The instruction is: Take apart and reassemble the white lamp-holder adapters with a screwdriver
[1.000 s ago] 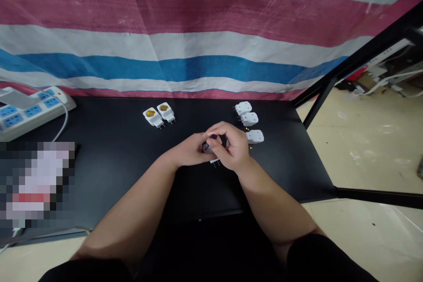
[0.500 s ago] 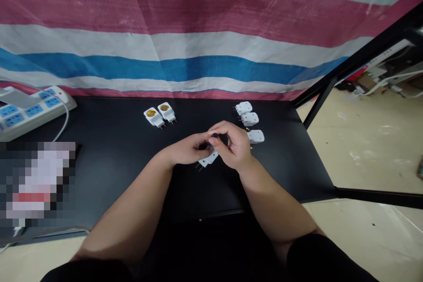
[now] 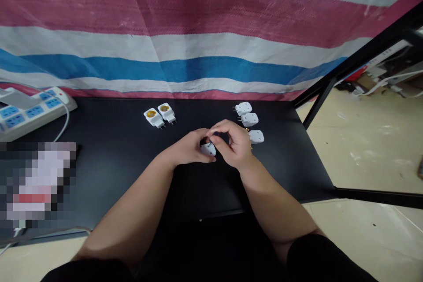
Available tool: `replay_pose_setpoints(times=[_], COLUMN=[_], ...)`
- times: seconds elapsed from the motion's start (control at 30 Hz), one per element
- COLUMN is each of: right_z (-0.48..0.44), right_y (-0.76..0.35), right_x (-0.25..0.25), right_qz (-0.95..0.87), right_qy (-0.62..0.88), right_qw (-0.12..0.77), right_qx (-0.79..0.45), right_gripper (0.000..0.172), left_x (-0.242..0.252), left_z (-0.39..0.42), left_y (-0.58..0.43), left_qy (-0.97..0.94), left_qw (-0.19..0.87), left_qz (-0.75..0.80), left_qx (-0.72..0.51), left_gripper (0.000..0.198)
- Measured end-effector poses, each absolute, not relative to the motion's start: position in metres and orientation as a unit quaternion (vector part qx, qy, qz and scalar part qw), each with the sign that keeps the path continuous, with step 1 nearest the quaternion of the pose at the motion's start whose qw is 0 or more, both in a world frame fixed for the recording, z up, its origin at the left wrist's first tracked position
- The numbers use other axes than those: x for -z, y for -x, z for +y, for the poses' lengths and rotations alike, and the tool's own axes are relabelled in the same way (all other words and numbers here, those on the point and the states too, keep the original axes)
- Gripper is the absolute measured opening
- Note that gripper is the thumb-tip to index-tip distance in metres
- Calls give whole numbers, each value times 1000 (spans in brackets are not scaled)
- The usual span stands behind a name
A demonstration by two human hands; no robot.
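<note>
Over the middle of the table, my left hand (image 3: pixel 189 149) is closed around a white plug housing (image 3: pixel 209 150), its face with small holes turned up and its far part hidden by the fingers. My right hand (image 3: pixel 234 144) pinches the dark handle of a small screwdriver (image 3: pixel 216 134). The thin shaft points down at the housing's face; whether the tip sits in a hole I cannot tell. Just right of that hand lies a similar white plug (image 3: pixel 257 136), with small brass-coloured bits (image 3: pixel 247 130) beside it.
Two more white plugs (image 3: pixel 249 119) lie behind it on the black table (image 3: pixel 109 158). Two white units with yellow round centres (image 3: pixel 153 117) sit back left. A power strip (image 3: pixel 33 112) and a blurred-out flat object (image 3: pixel 39 180) occupy the left. A striped sheet (image 3: pixel 211 68) hangs behind.
My left hand has turned the plug housing, and its prongs no longer show. The screwdriver's shaft has come into view beneath my right fingers, which have shifted only slightly.
</note>
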State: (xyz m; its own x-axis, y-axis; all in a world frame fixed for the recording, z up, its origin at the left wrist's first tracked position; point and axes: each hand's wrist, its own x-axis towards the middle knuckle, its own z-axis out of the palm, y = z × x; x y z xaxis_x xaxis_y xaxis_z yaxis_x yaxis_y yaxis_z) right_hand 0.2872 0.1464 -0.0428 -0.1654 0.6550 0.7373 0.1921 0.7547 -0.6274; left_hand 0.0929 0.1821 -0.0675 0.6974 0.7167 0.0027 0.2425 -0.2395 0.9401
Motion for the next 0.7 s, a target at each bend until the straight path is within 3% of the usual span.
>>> replay_pose_setpoints(times=[0.17,0.37,0.57,0.7], right_z=[146,146,147,149], right_y=[-287,-289,-290,-288], right_x=[40,41,50,53], right_qz=[-739,-742,-720,-712], right_qy=[286,292,303,310], right_qw=[574,562,574,585], right_qx=[-206,-218,-245,-234], right_gripper=[3,6,8,9], left_x=[64,60,62,68], left_z=[186,187,190,189], left_y=[-87,-83,-81,-82], left_qy=[-755,-783,-847,-850], left_qw=[525,493,386,369], left_qz=[316,292,253,296], left_qx=[-232,-241,-264,-231], left_gripper=[38,22,44,38])
